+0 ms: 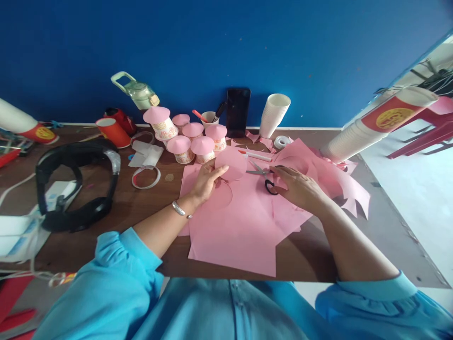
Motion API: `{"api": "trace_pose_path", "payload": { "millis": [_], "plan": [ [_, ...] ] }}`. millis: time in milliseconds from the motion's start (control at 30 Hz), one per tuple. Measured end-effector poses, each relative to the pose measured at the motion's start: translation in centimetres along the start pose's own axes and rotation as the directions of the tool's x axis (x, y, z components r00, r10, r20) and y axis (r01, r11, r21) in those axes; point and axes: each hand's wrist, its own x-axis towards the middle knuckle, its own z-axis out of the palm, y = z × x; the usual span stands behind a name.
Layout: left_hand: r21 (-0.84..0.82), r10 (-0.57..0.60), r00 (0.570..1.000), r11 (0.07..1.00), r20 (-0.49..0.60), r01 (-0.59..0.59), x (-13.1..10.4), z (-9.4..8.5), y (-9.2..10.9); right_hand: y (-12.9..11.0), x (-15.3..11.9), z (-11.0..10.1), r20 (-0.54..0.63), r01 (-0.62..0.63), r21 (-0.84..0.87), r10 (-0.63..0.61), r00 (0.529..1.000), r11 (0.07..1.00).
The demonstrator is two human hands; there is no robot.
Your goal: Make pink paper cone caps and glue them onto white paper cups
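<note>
A round pink paper disc [231, 164] is held between the thumb and fingers of my left hand [207, 180]. Black-handled scissors [261, 172], their blades apart and pointing left, lie by the fingers of my right hand [295, 186], which touch the handles; whether they grip them is unclear. Beneath both hands spread pink paper sheets [233, 231], with a circle outline showing near my left hand. Several small cups with pink cone tops [156, 114] stand together behind my left hand.
Cut pink scraps [354, 189] lie at the right, beside a long stack of cups [375, 125]. Behind are a phone [238, 112], white cups [274, 113], a tape roll [282, 141] and a green bottle [140, 95]. A black headset [76, 184] lies left.
</note>
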Motion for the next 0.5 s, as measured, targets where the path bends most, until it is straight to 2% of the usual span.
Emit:
{"api": "trace_pose_path", "payload": {
  "millis": [133,233,267,333,433,500],
  "plan": [
    [-0.105,-0.016,0.998,0.994,0.059,0.022,-0.2,0.4,0.9,0.0,-0.1,-0.2,-0.02,0.003,-0.077,-0.005,1.0,0.997],
    [-0.089,-0.062,0.997,0.994,0.045,0.066,-0.5,0.7,1.7,-0.4,-0.2,0.0,-0.15,0.066,-0.079,-0.077,0.986,0.995],
    [-0.09,-0.074,0.997,0.993,0.037,0.077,-0.6,0.8,1.9,-0.6,-0.2,0.1,-0.208,0.071,-0.015,-0.073,0.975,0.997],
    [-0.107,-0.087,0.996,0.99,0.025,0.089,-0.8,1.1,2.2,-1.5,-0.2,0.4,-0.276,0.094,0.238,-0.025,0.961,0.967],
    [-0.092,-0.095,0.995,0.991,0.03,0.097,-1.1,1.6,2.7,-3.3,-0.2,0.9,-0.215,0.143,0.64,-0.003,0.977,0.755],
    [-0.022,-0.124,0.991,0.992,0.054,0.125,-1.4,1.8,3.2,-4.6,-0.2,1.3,-0.167,0.115,0.756,0.019,0.986,0.645]
  ]
}}
